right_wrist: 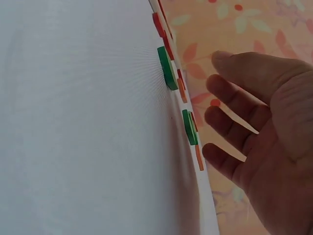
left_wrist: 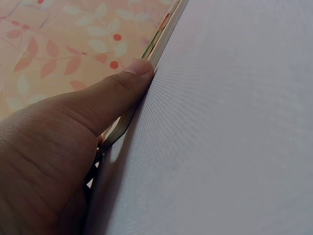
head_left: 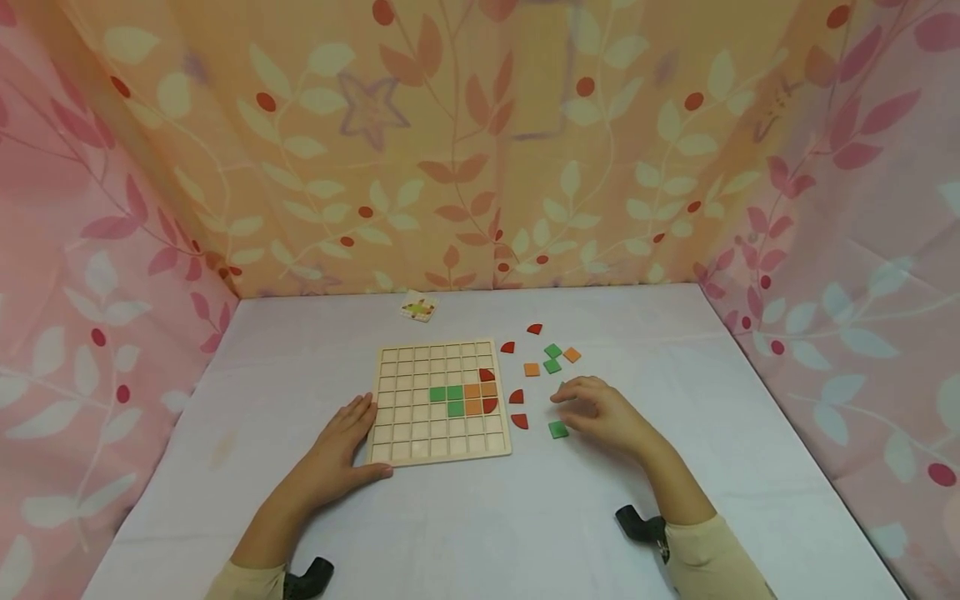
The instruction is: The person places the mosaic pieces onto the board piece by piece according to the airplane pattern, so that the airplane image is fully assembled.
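Observation:
A pale wooden grid board (head_left: pixel 408 432) lies on the table. Green square tiles (head_left: pixel 455 408), orange square tiles (head_left: pixel 472 407) and two red quarter-round pieces (head_left: pixel 487 375) sit in its right-hand cells. My left hand (head_left: pixel 333 458) rests along the board's left side, fingers straight, its thumb (left_wrist: pixel 122 83) against the near edge. Right of the board, my right hand (head_left: pixel 611 417) hovers over loose tiles, its fingers loosely bent and holding nothing. A loose green tile (head_left: pixel 557 429) lies just below its fingertips; another green tile (right_wrist: pixel 190 127) shows near the fingers in the right wrist view.
Loose red quarter-round pieces (head_left: pixel 519 422) lie beside the board's right edge. Behind the right hand are orange tiles (head_left: pixel 532 369) and green tiles (head_left: pixel 552 351). A small patterned card (head_left: pixel 418 306) lies beyond the board. Patterned curtains (head_left: pixel 480 167) enclose the white table (head_left: pixel 487 533).

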### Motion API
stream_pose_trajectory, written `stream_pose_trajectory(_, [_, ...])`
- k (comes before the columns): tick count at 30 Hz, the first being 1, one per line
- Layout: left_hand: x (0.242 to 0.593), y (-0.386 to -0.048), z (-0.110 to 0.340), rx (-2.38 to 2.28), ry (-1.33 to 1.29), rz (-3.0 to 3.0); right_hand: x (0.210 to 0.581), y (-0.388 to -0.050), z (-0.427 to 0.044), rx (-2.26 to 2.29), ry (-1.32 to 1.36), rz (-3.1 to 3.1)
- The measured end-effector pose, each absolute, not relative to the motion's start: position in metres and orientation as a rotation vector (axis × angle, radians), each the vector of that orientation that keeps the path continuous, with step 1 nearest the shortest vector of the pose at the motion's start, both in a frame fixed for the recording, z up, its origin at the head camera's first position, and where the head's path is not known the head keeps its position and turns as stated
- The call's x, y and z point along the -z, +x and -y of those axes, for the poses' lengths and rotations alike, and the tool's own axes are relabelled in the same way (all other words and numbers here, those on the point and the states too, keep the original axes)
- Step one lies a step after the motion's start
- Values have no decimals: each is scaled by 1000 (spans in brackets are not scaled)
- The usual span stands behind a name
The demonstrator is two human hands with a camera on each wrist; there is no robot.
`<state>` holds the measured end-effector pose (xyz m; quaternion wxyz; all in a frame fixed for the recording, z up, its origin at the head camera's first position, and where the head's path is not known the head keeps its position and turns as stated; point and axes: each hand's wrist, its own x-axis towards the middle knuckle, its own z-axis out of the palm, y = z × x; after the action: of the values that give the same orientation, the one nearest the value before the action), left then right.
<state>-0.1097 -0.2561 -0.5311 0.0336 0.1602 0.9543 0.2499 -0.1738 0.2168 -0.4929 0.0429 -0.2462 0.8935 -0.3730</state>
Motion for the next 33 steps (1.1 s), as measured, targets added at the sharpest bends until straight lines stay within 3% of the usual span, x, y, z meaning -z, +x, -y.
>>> stream_pose_trajectory(33, [528,-108,256,-775,503,-2939,516,-172,-220,948,-814,-2776])
